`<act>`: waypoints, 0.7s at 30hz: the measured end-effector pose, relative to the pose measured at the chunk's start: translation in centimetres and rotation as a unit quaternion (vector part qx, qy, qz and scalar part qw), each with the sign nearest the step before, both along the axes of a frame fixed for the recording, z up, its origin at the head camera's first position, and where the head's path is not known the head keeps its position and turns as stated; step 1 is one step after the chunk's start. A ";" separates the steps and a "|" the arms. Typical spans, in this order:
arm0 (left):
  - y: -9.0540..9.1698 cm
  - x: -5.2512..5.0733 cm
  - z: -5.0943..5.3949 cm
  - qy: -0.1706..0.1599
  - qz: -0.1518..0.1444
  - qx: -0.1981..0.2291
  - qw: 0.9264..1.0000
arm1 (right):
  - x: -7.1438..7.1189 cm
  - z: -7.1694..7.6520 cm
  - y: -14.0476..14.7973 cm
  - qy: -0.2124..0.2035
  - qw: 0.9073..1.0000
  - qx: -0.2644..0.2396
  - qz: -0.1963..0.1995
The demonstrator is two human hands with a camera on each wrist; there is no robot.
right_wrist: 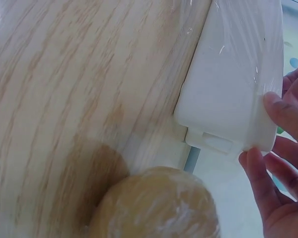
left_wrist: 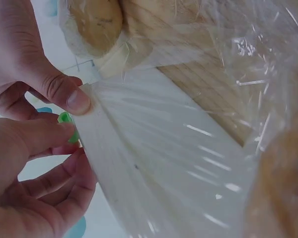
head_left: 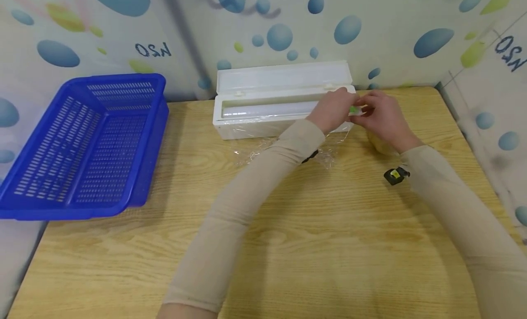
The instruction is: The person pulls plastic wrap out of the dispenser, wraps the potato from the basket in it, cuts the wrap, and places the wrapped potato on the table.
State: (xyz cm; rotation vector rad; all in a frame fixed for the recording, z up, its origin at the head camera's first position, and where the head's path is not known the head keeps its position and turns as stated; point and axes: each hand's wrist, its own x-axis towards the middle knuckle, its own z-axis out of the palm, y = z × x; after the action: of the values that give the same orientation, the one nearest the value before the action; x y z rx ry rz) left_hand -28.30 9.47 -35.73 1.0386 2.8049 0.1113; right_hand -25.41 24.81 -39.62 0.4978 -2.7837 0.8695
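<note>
A long white cling film box (head_left: 243, 130) stands at the back with its lid (head_left: 284, 77) up. Inside lies the film roll (head_left: 267, 110), and clear film (left_wrist: 188, 148) drapes down the box's front. At the right end, my left hand (head_left: 335, 109) pinches a small green piece (left_wrist: 65, 119), probably a cutter slider. My right hand (head_left: 380, 115) grips the box's right end, thumb (right_wrist: 275, 101) on the front face and fingertips at the corner. Below the right wrist sits a round yellow-brown thing (right_wrist: 164, 208) wrapped in clear film; its kind is unclear.
A blue plastic basket (head_left: 142, 181) stands at the left of the wooden table (head_left: 313, 246). Crumpled loose film (head_left: 257, 149) lies before the box. In the left wrist view, a blurred brown shape (left_wrist: 283, 188) fills the lower right. Patterned walls (head_left: 280, 17) close off the back and right.
</note>
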 end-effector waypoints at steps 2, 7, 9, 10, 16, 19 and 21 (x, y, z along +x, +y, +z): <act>0.0 0.1 0.0 -0.002 0.002 0.001 1.000 | 0.0 -0.1 0.1 0.003 1.000 0.000 -0.001; -0.1 0.3 -0.1 -0.004 0.008 0.004 1.000 | 0.1 -0.1 0.2 -0.008 1.000 0.003 0.002; -0.2 0.4 -0.2 0.005 0.005 -0.001 1.000 | 0.1 0.0 0.3 -0.016 1.000 0.012 0.010; -0.2 0.4 -0.3 0.009 0.004 -0.003 1.000 | 0.1 0.1 0.3 -0.019 1.000 0.015 0.015; -0.2 0.5 -0.7 0.033 -0.001 -0.001 0.999 | -0.2 0.2 0.5 -0.022 0.998 0.038 0.050; -0.2 0.4 -0.8 0.032 0.001 0.001 0.999 | -0.3 0.3 0.5 -0.032 0.997 0.041 0.054; -0.2 0.4 -0.8 0.031 0.000 -0.001 1.000 | -0.3 0.3 0.5 -0.035 0.997 0.040 0.054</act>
State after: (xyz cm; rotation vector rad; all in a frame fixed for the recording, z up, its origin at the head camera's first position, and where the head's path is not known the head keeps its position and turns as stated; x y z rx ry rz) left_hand -27.88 9.29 -36.54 1.0590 2.8592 0.0795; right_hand -25.73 25.28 -39.35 0.6477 -2.8891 0.8144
